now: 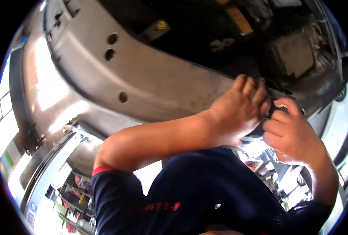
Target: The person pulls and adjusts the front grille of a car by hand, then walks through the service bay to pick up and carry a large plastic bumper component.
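A broad, grey-brown curved panel point(158, 84) with several round holes spans the view above my bare forearms. It looks like part of a vehicle. My left hand point(240, 109) lies against its dark-side edge, fingers bent and close together at that edge; what they grip is hidden. Just right of it, my right hand point(289, 131) is closed, with the index finger crooked toward the left hand. Whatever the right fingers hold is hidden or too small to name. A narrow dark gap separates the two hands.
Beyond the panel's edge lies a dark cavity with a yellow-orange strip point(239, 20), a small yellow part point(161, 25) and a brownish plate point(294, 53). A white car point(344, 121) stands at the right. Shelves with assorted items point(78, 196) appear at lower left.
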Tool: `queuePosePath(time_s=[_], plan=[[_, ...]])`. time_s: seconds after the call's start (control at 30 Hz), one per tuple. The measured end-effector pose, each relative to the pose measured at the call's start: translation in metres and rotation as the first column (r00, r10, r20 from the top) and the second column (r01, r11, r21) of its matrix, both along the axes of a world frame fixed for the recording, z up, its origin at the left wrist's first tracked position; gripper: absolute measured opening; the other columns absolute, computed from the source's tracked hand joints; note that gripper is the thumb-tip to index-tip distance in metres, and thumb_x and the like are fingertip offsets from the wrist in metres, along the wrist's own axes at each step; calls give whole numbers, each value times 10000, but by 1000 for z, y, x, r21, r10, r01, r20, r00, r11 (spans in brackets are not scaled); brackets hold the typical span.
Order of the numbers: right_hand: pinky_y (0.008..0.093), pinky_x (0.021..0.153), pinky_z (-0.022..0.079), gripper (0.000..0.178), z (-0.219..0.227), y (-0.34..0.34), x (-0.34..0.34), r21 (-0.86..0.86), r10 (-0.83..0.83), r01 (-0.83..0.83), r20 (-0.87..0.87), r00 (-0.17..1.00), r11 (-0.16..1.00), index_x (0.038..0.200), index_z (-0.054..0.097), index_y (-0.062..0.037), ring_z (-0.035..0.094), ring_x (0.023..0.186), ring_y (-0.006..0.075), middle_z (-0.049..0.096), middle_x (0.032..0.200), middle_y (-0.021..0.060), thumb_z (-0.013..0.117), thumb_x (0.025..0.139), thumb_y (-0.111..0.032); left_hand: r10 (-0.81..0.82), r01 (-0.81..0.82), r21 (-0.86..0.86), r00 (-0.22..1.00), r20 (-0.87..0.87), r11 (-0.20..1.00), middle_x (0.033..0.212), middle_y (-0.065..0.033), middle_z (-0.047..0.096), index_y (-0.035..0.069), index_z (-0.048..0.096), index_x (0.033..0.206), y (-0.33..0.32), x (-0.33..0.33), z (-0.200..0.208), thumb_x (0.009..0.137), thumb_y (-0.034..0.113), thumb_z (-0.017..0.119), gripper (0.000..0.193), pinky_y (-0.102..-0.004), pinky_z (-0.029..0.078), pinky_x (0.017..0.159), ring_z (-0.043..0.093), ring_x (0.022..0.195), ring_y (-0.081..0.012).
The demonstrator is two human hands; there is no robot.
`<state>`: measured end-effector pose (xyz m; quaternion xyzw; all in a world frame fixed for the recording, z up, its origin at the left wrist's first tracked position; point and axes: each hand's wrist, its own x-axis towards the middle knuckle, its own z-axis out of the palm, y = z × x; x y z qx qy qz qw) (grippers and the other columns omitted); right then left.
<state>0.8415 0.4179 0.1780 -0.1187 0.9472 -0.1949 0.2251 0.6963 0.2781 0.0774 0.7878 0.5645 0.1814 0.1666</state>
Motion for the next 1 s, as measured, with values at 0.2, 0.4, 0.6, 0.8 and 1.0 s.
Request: queuePosePath(time_s=[0.2, 0.4, 0.6, 0.8, 1.0], plan=[[507, 1078, 393, 124, -4, -3, 4, 15, 21, -20, -60, 998, 1000, 689, 586, -109, 589, 870, 209, 560, 796, 15, 694, 647, -65, 4, -5, -16, 1000, -16, 1000, 1440, -253, 530, -63, 529, 1403, 3, 4, -1, 561, 501, 861, 1066, -525, 340, 1149, 494, 1288, -421], [481, 1055, 400, 101, -9, -18, 7, 26, -46, 48, -86, 995, 998, 691, 600, -97, 585, 887, 241, 569, 808, 28, 681, 661, -45, 53, -56, 44, 996, 66, 997, 1439, -217, 537, -42, 557, 1383, -2, -2, -9, 479, 508, 878, 1106, -501, 332, 1151, 495, 1295, -380], [446, 962, 467, 108, -14, -3, 13, -79, -306, 302, -46, 951, 950, 815, 665, -67, 594, 964, 300, 598, 932, 98, 643, 725, -12, 41, -42, 46, 998, 37, 998, 1430, -219, 539, -55, 543, 1386, -3, -3, -8, 484, 523, 898, 1129, -486, 329, 1151, 498, 1289, -373], [391, 1021, 473, 364, -35, 13, 10, -114, -684, 675, -70, 726, 729, 1262, 621, 24, 610, 1163, 371, 619, 1227, 196, 580, 903, -10, 54, -56, 73, 998, 28, 996, 1420, -218, 542, -80, 510, 1406, -8, 0, -6, 495, 558, 913, 1183, -471, 348, 1132, 513, 1262, -360], [377, 1006, 478, 408, -47, 20, 3, -176, -624, 641, 146, 768, 747, 1279, 602, 53, 621, 1136, 334, 625, 1230, 187, 656, 904, -99, 93, -93, 53, 996, 2, 994, 1431, -223, 538, -77, 488, 1435, -17, 2, -3, 511, 582, 906, 1209, -521, 308, 1172, 495, 1310, -383]])
